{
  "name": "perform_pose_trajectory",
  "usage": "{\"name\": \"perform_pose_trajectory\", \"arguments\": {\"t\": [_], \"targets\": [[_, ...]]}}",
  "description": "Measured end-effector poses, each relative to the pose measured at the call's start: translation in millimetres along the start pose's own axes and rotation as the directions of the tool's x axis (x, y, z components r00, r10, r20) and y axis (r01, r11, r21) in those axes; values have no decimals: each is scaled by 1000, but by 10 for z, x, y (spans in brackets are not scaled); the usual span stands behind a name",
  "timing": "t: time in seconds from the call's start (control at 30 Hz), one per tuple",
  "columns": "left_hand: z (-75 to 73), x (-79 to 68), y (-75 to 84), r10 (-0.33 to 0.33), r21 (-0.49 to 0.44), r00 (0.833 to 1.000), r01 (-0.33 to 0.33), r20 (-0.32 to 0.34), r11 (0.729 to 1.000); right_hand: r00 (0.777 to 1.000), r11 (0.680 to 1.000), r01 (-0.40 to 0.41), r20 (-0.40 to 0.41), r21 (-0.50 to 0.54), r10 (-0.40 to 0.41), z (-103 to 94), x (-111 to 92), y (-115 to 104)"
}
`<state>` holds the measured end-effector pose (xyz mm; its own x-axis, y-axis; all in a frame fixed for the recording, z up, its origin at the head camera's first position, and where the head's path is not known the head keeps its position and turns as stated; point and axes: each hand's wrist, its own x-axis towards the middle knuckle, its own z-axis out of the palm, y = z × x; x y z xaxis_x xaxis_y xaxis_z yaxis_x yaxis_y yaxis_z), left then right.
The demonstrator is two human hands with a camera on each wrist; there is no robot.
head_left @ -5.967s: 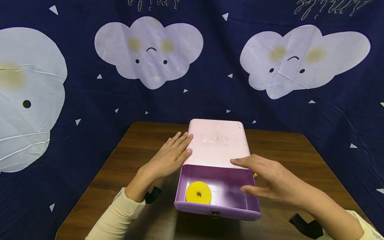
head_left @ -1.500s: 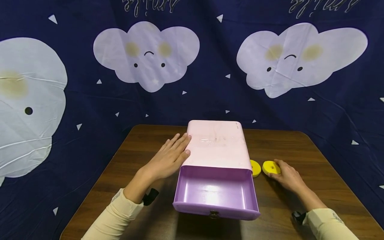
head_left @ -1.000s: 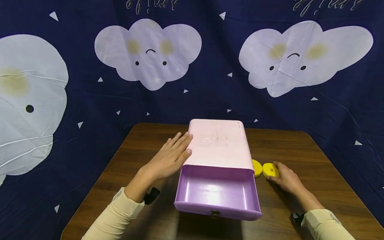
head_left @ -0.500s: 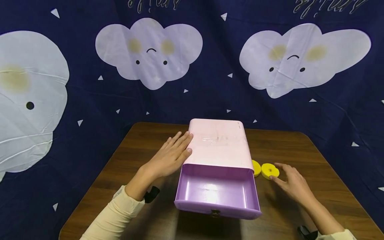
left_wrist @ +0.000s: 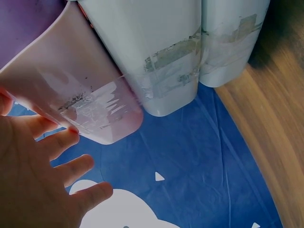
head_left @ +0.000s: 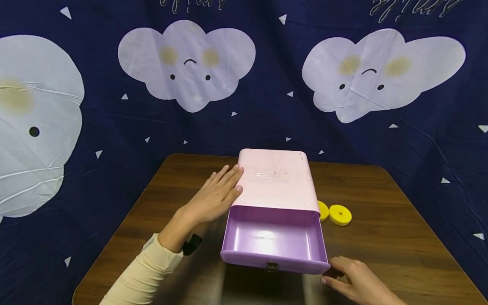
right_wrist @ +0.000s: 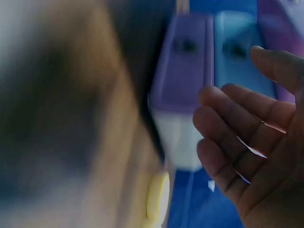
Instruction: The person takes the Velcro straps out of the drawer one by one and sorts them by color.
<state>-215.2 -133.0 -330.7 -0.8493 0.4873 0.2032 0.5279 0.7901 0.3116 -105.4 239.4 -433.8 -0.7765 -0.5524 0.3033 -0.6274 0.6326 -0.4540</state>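
Drawer [head_left: 274, 242] stands out, just L of R hand [head_left: 356, 281]; prob. light, stiff plastic, smooth, may slip. Best hold: front lip [head_left: 248, 260], nr. latch [head_left: 272, 267]. R hand: fingers apart, nothing held; contact w/ drawer unclear. L hand [head_left: 214, 195]: fingers straight vs. pink box [head_left: 274, 182]. Two yellow discs [head_left: 340, 215] beyond R hand.

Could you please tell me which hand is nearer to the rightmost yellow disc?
Right. The right hand is on the near side of the rightmost yellow disc, by the purple drawer; the left hand is across the pink box from it.
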Motion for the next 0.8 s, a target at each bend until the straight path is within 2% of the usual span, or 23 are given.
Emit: {"name": "perform_pose_trajectory", "arguments": {"t": [0.07, 0.13, 0.23, 0.3, 0.37, 0.4, 0.47, 0.53, 0.63, 0.73, 0.77, 0.8], "targets": [[-1, 11, 7, 2, 2, 1000, -2, 4, 1000, 994, 992, -14, 110, 129, 0, 85, -16, -73], [-1, 22, 15, 5, 5, 1000, -5, 5, 1000, 985, 973, -20, 171, 231, -20, 180, -21, -147], [-1, 33, 25, 4, 8, 1000, -4, 6, 1000, 985, 942, 51, 138, 332, -102, 347, -4, -276], [2, 35, 29, 3, 11, 1000, -3, 4, 1000, 984, 920, 125, 72, 373, -162, 450, 23, -368], [5, 34, 33, -2, 11, 1000, 1, 5, 1000, 983, 885, 151, 27, 440, -181, 534, 57, -464], [8, 30, 34, -3, 10, 1000, 3, 5, 1000, 983, 855, 152, 17, 496, -185, 569, 73, -508], [12, 27, 39, -5, 9, 1000, 5, 5, 1000, 983, 773, 135, 12, 620, -181, 626, 112, -596], [14, 23, 41, -6, 6, 1000, 6, 4, 1000, 983, 664, 112, 16, 739, -184, 666, 150, -666], [17, 19, 41, -6, 0, 1000, 6, -2, 1000, 983, 452, 41, 45, 891, -176, 698, 211, -752], [20, 17, 41, -4, -5, 1000, 4, -8, 1000, 986, 262, -89, 122, 961, -110, 708, 254, -824], [20, 16, 41, -3, -5, 1000, 3, -8, 1000, 984, 210, -144, 162, 967, -71, 707, 266, -849], [20, 16, 41, -3, -6, 1000, 2, -8, 1000, 980, 177, -187, 195, 966, -32, 707, 277, -875]]}}
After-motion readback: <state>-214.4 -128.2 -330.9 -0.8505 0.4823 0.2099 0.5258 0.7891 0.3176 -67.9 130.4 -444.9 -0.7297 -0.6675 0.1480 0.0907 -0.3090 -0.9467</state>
